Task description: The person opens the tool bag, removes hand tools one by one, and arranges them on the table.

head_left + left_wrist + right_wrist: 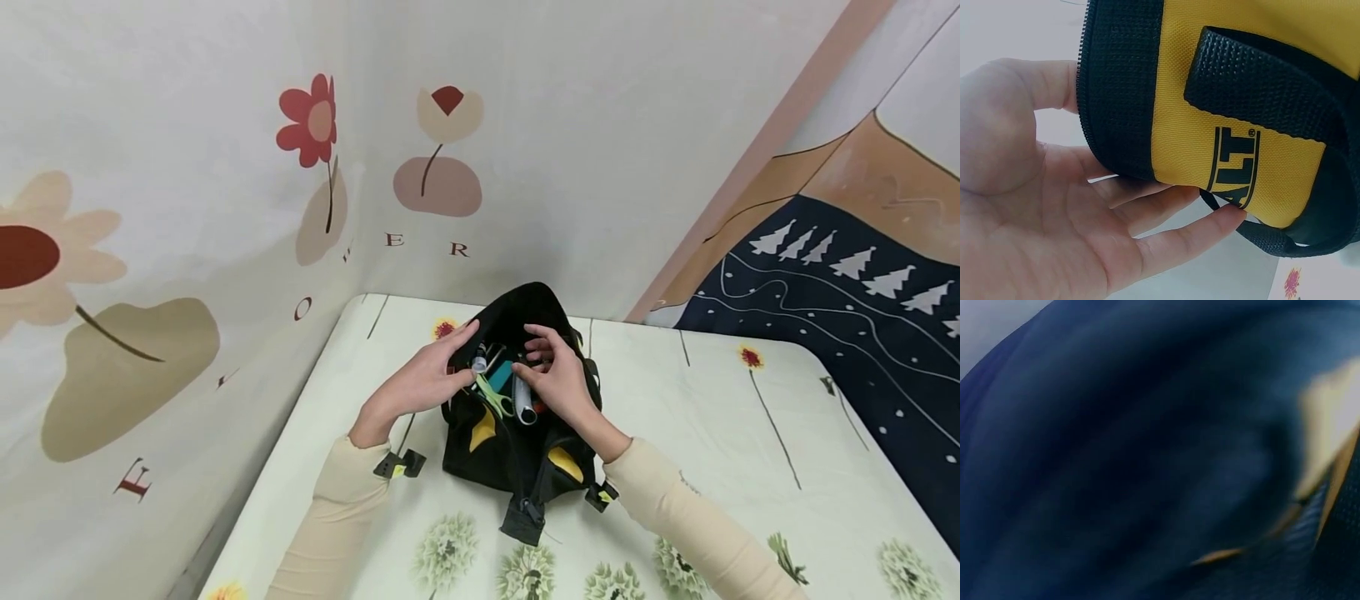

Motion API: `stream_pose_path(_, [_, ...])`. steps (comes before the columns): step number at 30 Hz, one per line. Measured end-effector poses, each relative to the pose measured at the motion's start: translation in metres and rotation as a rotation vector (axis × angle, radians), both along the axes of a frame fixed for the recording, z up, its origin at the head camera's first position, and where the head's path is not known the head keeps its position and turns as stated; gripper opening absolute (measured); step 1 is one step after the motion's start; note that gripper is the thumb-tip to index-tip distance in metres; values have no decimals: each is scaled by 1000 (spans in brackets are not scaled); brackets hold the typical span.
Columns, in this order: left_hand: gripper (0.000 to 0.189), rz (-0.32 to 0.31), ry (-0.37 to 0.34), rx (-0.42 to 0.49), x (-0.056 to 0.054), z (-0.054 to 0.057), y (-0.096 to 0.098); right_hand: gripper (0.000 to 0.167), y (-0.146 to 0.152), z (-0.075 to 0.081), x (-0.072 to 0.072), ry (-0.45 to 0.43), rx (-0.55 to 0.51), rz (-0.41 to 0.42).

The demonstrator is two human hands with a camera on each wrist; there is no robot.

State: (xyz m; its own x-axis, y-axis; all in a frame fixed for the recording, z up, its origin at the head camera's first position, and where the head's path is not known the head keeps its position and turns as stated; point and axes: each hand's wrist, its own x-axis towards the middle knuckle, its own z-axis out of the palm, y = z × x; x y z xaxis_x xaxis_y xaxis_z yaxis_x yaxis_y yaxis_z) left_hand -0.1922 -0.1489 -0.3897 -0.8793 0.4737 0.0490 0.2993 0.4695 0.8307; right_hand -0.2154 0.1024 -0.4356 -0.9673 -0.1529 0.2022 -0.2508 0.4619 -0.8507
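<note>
In the head view a black and yellow tool bag [480, 462] stands with its mouth wide apart. My left hand [423, 375] grips its left end. In the left wrist view, the thumb meets the zipper edge [1083, 94] while fingers lie along the yellow side [1241, 81]. Over the mouth is my right hand [558, 379], fingers loosely bent, thumb at the upper end of a silver tube [522, 402] with a dark end. Light green scissors [495, 396] and a teal item [498, 377] lie beside the tube. The right wrist view is blurred, mostly dark cloth [1116, 437].
A light flower-print cloth [712, 417] covers the table under the bag. Behind it hang pale printed wall sheets [562, 150], with a dark tree-print panel [825, 292] on the right. A black strap end [522, 521] hangs from the bag's near side.
</note>
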Motion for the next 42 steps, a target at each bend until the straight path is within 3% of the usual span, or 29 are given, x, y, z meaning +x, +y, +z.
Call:
stream_pose_path(16, [79, -16, -8, -6, -2, 0, -2, 65, 3, -23, -11, -61, 108, -3])
stream_pose_path(24, [81, -25, 2, -10, -2, 1, -2, 74, 5, -33, -11, -78, 163, 6])
stream_pose_path(42, [79, -32, -12, -10, -2, -4, -6, 84, 3, -41, -14, -104, 252, 7])
